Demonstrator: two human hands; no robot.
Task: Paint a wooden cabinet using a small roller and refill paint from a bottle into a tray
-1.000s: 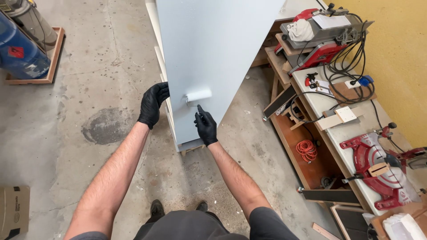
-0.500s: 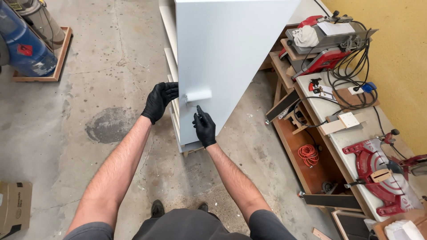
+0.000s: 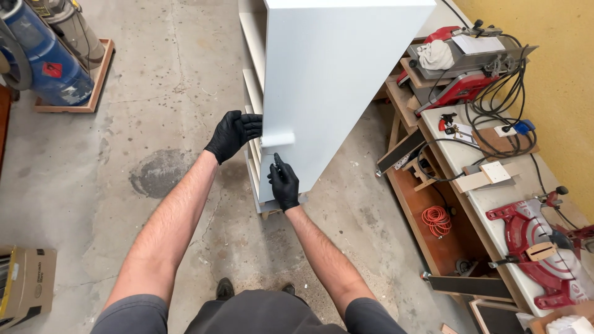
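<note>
Bright, even light — soft shadows, sharp focus (edges slightly bowed).

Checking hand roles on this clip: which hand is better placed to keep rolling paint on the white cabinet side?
Probably the right hand: it grips the handle under the small paint roller against the cabinet. The left hand holds the panel's edge.

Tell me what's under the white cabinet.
The white cabinet stands raised off the concrete floor on wooden blocks, which show at its near bottom corner beside the right hand. Anything further under it is hidden by the cabinet itself.
</note>
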